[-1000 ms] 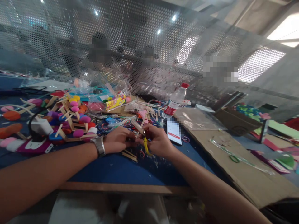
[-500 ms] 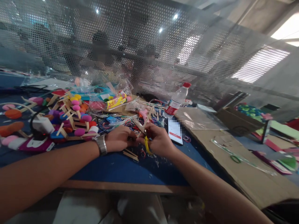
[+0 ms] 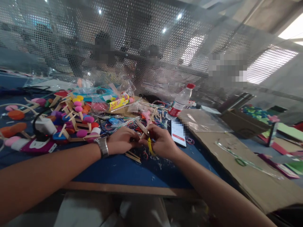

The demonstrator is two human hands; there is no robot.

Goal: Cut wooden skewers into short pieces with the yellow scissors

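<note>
Both hands meet over the blue table top [image 3: 113, 170]. My left hand [image 3: 121, 141], with a metal watch [image 3: 102, 147] on the wrist, pinches crossed wooden craft sticks [image 3: 145, 125] from the left. From the right, my right hand [image 3: 161, 142] grips the same sticks, and a yellow rubber band [image 3: 150, 147] hangs from its fingers. Loose wooden sticks [image 3: 132, 156] lie on the table just under the hands.
Stick-and-pompom models [image 3: 73, 121] and a white charger [image 3: 44, 126] crowd the left. A phone [image 3: 178, 133] and a water bottle [image 3: 180, 101] sit behind the hands. Cardboard sheets [image 3: 239, 164] lie right. A perforated metal screen [image 3: 151, 56] closes the back, people beyond it.
The hands stay together on the sticks with only small finger movements. The view has shifted slightly.
</note>
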